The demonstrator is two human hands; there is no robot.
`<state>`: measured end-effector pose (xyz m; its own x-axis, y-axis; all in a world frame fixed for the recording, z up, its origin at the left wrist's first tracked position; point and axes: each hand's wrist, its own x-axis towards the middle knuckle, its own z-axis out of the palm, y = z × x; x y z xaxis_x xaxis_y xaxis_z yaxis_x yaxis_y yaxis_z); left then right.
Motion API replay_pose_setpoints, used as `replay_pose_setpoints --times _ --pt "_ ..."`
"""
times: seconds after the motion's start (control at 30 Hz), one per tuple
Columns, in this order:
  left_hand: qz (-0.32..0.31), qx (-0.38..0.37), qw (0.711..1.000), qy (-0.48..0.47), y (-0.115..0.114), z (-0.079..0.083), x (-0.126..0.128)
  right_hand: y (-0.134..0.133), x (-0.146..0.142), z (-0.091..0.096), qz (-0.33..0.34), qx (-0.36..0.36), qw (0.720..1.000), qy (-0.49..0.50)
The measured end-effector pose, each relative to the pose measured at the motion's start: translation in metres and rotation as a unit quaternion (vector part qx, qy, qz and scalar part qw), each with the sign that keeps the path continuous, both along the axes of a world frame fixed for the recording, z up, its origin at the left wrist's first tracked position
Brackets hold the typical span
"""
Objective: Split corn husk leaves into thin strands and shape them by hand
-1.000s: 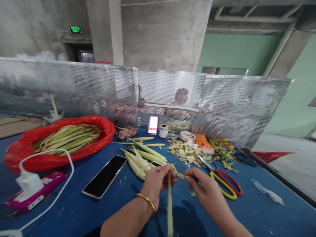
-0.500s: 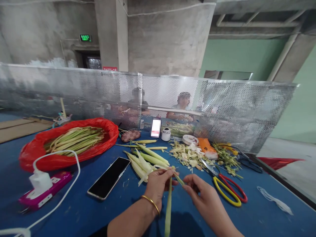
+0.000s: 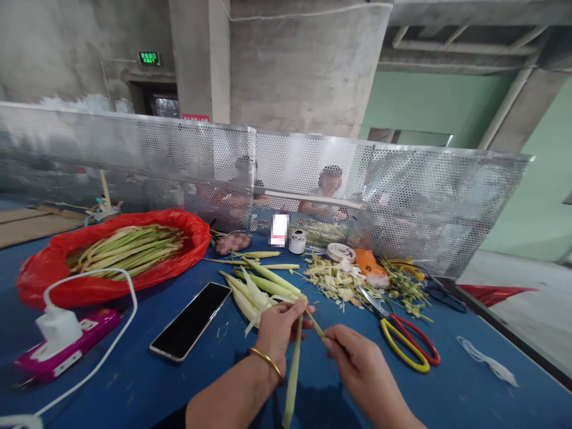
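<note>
My left hand, with a gold bangle on the wrist, pinches a pale green leaf strip between thumb and fingers. One end of the strip hangs down toward the table's near edge. From the pinch a narrow, twisted-looking length runs right to my right hand, whose thumb and curled fingers are closed on it. Just behind my left hand lie pale husk leaves and longer green leaves. Scissors with one yellow and one red handle rest to the right of my right hand.
A red bag of leaf strips, a purple power strip and a black phone are on the left. Leaf scraps, a tape roll and white string lie right. People sit behind the perforated metal screen.
My right hand has turned, its fingers curling more tightly around the strip. The length between my hands now looks narrower. The whole view has shifted slightly.
</note>
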<state>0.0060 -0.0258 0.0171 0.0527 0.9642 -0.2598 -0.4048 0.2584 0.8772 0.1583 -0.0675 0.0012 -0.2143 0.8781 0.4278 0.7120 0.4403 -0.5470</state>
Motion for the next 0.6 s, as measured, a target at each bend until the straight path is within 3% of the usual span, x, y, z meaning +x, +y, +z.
replay_pose_setpoints --times 0.17,0.4,0.6 --pt "-0.009 -0.022 1.0 -0.006 -0.003 0.006 -0.002 0.002 0.004 0.002 -0.046 -0.039 0.998 0.027" --pt "0.032 0.004 0.996 0.085 0.003 -0.004 0.002 -0.003 0.001 0.007 0.006 -0.056 0.998 -0.007" --pt "0.005 -0.004 1.0 -0.001 -0.001 0.01 -0.003 0.003 0.009 0.009 -0.053 -0.056 0.997 -0.006"
